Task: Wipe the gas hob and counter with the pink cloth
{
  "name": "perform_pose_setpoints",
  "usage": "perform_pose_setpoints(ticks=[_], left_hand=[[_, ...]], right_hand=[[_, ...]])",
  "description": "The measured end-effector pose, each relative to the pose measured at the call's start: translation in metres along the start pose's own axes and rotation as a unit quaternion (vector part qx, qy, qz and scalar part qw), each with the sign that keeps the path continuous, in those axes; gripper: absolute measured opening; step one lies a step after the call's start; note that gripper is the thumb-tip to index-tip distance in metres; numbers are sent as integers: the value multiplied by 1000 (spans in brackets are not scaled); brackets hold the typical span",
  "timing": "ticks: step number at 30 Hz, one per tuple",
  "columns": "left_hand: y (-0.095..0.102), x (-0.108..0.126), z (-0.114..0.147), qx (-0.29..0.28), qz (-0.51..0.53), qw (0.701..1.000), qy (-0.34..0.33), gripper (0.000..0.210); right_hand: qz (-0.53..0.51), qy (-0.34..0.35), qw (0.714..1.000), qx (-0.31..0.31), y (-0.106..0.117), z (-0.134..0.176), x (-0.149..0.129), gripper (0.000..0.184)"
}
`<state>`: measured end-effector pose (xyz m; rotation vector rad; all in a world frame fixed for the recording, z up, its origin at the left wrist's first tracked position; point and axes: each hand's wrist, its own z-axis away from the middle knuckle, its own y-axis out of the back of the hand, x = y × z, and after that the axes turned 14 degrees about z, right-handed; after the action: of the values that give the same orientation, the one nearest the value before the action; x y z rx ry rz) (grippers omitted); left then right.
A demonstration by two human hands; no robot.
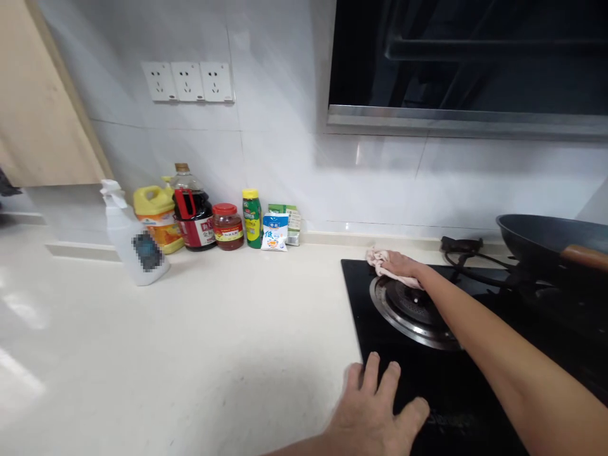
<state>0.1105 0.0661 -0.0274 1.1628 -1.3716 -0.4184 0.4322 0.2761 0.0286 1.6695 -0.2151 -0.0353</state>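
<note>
My right hand is closed on a pale pink cloth, pressed to the back left corner of the black glass gas stove. Part of the cloth hangs over the rear of the steel burner ring, and my forearm crosses above the burner. Down at the stove's front left edge, my left hand has its fingers spread, palm down. It holds nothing and lies partly over the glass, partly over the white countertop.
A wok with a wooden handle stands on the right burner. Along the wall are a spray bottle, a yellow jug, a dark sauce bottle, a red-lidded jar, a green bottle and packets. A range hood hangs above.
</note>
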Motion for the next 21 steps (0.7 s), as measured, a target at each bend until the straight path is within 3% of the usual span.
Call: perform_pose_setpoints(ticks=[5,8,11,15,21], left_hand=[[3,0,-1,-26,32,999,10,58],[13,9,3,-41,57,997,21,76],[24,19,9,-44,77,996,25,87],[31,28,15,-37,82,995,38,81],[29,34,15,-4,54,998,20,67]], right_hand=[[12,22,998,-59,3,-8,-90,68],[19,16,997,-77,7,11,-118,78],[25,9,996,-83,13,37,-126,80],[32,12,997,-64,17,79,-129,75],[-10,143,987,76,14,169,-127,50]])
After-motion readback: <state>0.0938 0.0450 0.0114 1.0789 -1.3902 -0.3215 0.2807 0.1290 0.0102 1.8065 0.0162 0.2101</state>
